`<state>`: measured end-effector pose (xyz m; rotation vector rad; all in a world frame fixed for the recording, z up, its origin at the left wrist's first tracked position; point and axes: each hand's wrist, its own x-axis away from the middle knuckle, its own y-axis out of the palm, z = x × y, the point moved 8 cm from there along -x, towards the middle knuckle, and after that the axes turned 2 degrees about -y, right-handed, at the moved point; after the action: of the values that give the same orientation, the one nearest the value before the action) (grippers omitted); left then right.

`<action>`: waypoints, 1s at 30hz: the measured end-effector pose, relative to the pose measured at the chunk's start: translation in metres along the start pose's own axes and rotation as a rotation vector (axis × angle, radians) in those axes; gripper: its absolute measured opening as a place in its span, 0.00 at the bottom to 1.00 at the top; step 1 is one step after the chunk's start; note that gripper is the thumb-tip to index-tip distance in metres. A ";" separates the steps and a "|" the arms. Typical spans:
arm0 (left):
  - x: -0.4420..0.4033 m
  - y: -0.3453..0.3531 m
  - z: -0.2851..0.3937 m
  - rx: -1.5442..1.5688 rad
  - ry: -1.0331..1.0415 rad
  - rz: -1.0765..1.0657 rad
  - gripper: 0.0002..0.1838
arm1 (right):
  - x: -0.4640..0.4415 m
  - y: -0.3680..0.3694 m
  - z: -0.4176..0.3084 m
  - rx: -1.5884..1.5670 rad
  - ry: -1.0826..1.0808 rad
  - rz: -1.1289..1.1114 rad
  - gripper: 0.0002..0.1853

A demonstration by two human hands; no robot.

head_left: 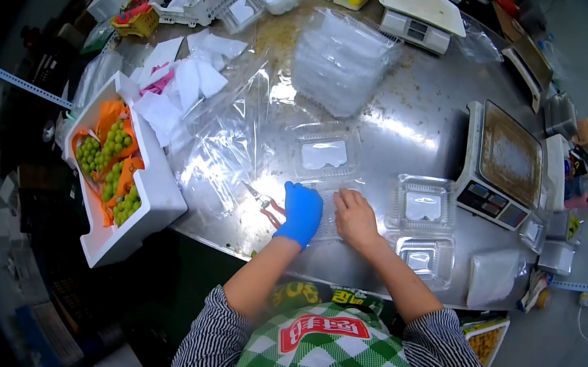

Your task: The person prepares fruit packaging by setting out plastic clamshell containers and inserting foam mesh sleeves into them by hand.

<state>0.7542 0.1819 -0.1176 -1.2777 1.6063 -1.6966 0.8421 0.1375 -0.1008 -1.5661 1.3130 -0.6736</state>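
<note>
A clear plastic clamshell box (324,187) lies on the metal table between my hands, partly hidden by them. My left hand (299,213), in a blue glove, is closed on its left side, fingers curled. My bare right hand (357,220) grips the opposite side with bent fingers. Just left of the glove lie pruning shears (267,204) with red handles. Another clear clamshell part with a white pad (324,156) sits beyond my hands. Two more clear boxes, an upper one (423,205) and a lower one (425,260), stand to the right.
A white foam box (154,188) of green grapes (113,172) in orange wrapping stands left. Plastic film (221,152) and white paper (188,86) lie beside it. Stacked clear boxes (342,61) are behind. Scales (505,165) (421,12) stand right and at the back.
</note>
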 end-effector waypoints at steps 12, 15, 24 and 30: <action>0.018 0.022 -0.043 0.717 -0.236 0.270 0.13 | -0.017 0.003 -0.010 -0.270 0.015 -0.048 0.22; 0.015 0.022 -0.034 0.435 -0.274 0.180 0.17 | -0.022 0.024 -0.006 -0.185 0.020 -0.082 0.23; 0.005 0.027 -0.030 0.300 -0.156 0.185 0.14 | 0.015 0.013 -0.050 -0.116 -0.249 -0.330 0.18; 0.015 0.004 -0.028 0.540 -0.152 0.145 0.10 | 0.028 0.008 -0.062 0.072 -0.298 -0.309 0.11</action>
<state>0.7228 0.1823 -0.1136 -0.9646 1.0245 -1.7324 0.7930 0.0913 -0.0877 -1.7509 0.8285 -0.6370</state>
